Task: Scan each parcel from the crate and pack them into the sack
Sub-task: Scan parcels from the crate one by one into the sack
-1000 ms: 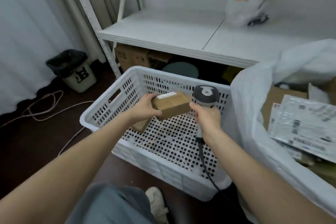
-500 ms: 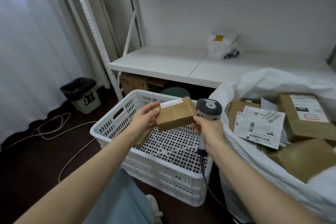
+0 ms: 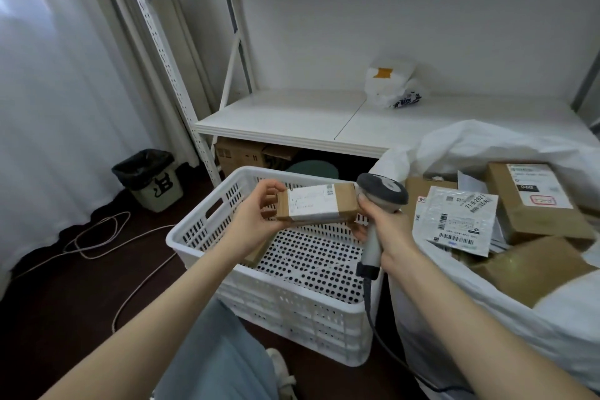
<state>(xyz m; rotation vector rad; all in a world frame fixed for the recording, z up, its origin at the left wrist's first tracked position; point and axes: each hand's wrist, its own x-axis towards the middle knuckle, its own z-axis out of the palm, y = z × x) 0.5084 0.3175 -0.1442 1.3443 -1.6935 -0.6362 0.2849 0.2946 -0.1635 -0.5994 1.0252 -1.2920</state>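
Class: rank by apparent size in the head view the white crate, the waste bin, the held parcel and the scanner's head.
1. white crate
2. waste bin and held parcel: alike, parcel nearer, unranked
3. scanner's head

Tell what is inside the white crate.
A brown parcel lies at the crate's left, partly hidden by the left hand. The held box covers part of the far end.

On my feed I see a white metal rack against the wall, its lower shelf carrying a crumpled white plastic bag with an orange patch. Beneath that shelf sit cardboard boxes and a round green object. At the left, a pale curtain hangs beside a small bin lined in black, and a thin cable loops across the dark floor.
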